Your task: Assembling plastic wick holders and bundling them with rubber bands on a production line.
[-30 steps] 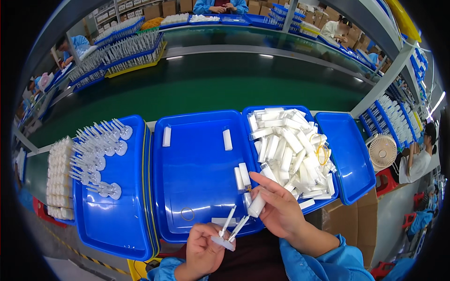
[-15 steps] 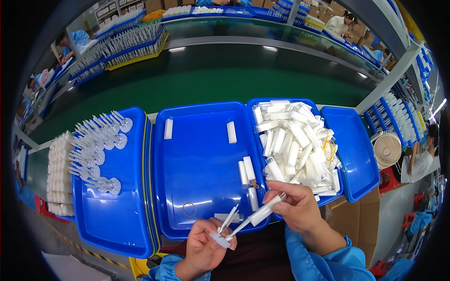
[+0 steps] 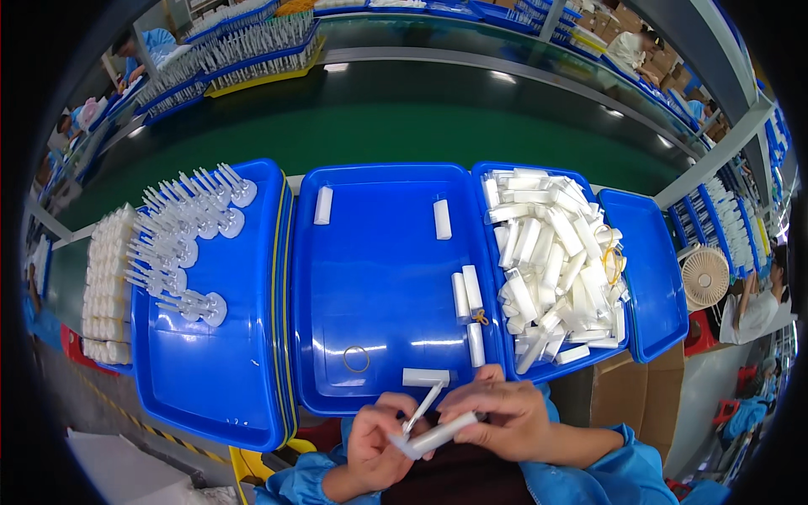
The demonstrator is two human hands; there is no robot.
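Note:
My left hand [image 3: 374, 454] pinches a translucent round-based piece with thin prongs [image 3: 422, 409] by its base. In my right hand [image 3: 513, 417] is a white tube-like sleeve [image 3: 441, 435], gripped at its outer end. The sleeve lies in line with one prong, its other end down by the base; another prong stands free beside it. Fingers partly hide the base. Just beyond my hands, a similar white sleeve [image 3: 424, 377] lies in the middle blue tray [image 3: 370, 278], with a few others along that tray's right side and far end.
Right of it, a blue tray [image 3: 481, 171] holds a heap of white sleeves [image 3: 555, 269], with another blue tray [image 3: 652, 286] beyond. On the left, stacked trays [image 3: 202, 370] carry rows of pronged pieces [image 3: 189, 231]. A green belt [image 3: 404, 126] runs behind. A fan [image 3: 704, 278] stands far right.
My right hand has drawn in lower and closer to my left hand, and the sleeve has slid down along the prong to the base. The view has shifted slightly.

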